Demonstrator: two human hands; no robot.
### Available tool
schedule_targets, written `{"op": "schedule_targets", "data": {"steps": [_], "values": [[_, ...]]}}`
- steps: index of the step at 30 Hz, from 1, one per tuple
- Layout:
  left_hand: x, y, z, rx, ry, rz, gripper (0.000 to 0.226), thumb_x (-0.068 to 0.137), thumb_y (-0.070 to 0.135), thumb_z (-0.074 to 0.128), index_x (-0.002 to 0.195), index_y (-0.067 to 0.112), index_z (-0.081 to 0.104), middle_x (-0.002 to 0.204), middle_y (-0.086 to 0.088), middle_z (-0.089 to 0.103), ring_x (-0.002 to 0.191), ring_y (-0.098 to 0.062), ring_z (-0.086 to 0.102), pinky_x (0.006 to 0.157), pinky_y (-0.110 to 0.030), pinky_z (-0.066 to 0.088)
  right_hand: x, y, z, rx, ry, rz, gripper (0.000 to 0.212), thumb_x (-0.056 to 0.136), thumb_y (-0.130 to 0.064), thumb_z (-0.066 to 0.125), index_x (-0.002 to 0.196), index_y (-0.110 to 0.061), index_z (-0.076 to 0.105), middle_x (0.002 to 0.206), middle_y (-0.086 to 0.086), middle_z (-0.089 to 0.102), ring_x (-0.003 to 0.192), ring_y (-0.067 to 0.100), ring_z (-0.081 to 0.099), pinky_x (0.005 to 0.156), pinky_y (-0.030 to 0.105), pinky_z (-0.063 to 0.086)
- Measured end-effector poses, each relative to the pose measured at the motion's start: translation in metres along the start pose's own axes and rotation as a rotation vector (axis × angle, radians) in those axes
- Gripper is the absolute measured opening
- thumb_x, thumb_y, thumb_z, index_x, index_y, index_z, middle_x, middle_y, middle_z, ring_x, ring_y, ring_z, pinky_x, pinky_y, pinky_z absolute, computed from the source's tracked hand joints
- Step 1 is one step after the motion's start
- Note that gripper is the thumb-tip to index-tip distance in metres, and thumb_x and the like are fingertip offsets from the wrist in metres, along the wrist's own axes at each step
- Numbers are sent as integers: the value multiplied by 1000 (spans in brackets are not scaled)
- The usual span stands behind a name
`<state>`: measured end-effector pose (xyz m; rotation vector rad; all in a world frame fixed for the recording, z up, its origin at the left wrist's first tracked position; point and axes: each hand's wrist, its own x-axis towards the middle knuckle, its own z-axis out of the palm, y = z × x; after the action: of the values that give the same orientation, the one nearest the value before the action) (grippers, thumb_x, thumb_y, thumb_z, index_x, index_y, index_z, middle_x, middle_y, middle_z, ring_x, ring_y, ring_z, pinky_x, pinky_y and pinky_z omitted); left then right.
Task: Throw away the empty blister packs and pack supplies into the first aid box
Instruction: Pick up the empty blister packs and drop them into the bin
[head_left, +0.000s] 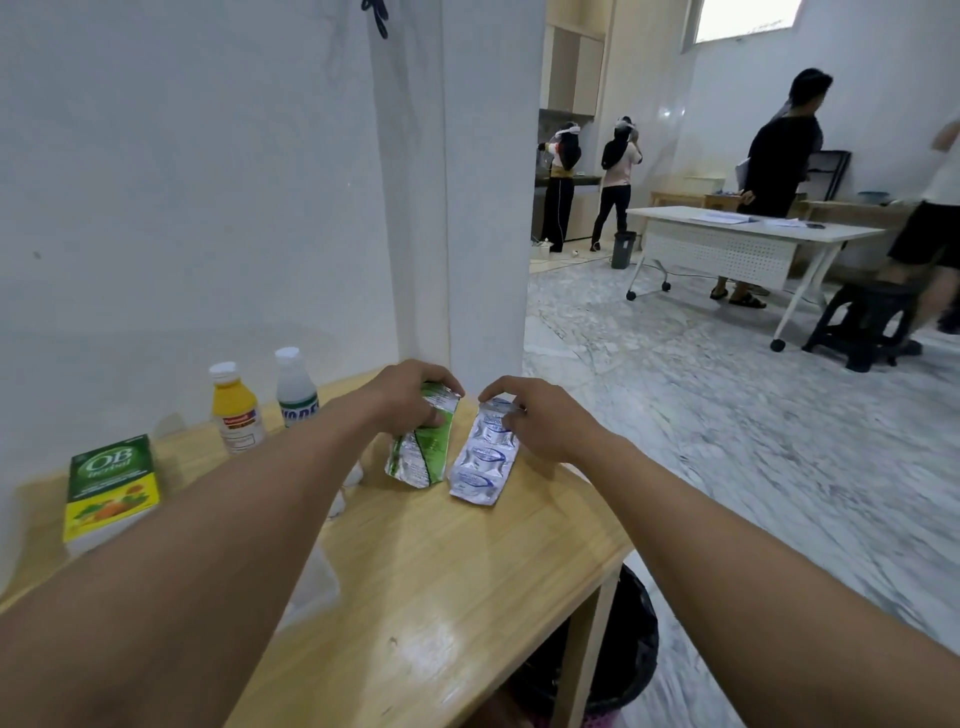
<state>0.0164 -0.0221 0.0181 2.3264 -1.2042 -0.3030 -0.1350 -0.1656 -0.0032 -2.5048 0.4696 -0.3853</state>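
Observation:
A green and silver blister pack (421, 447) is held by its far end in my left hand (402, 397), its near end resting on the wooden table (447, 582). Just right of it a blue and silver blister pack (483, 460) lies flat, and my right hand (535, 418) pinches its far end. Left of my arms stand a yellow bottle (234, 408), a white bottle with a green label (296, 387) and a green and yellow medicine box (111, 488). A clear plastic box (311, 587) is mostly hidden beneath my left forearm.
A black bin (618, 654) stands on the floor under the table's right edge. A white wall and pillar (483, 208) rise behind the table. Across the marble floor are a white desk (737, 239), a black stool (862, 322) and several people.

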Motion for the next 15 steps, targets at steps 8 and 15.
{"op": "schedule_targets", "data": {"steps": [8, 15], "values": [[4, 34, -19, -104, 92, 101, 40, 80, 4, 71, 109, 32, 67, 113, 0, 63, 100, -23, 59, 77, -28, 47, -4, -5, -46, -19, 65, -9, 39, 96, -2, 49, 117, -33, 61, 92, 6, 69, 63, 12, 53, 53, 24, 40], [23, 84, -33, -132, 225, 217, 37, 82, 5, 72, 107, 32, 68, 110, 1, 64, 96, -22, 59, 74, -26, 43, -8, 5, -102, -64, 169, 17, 44, 96, -1, 46, 114, -38, 60, 94, 3, 67, 67, 12, 56, 52, 25, 40]]}}
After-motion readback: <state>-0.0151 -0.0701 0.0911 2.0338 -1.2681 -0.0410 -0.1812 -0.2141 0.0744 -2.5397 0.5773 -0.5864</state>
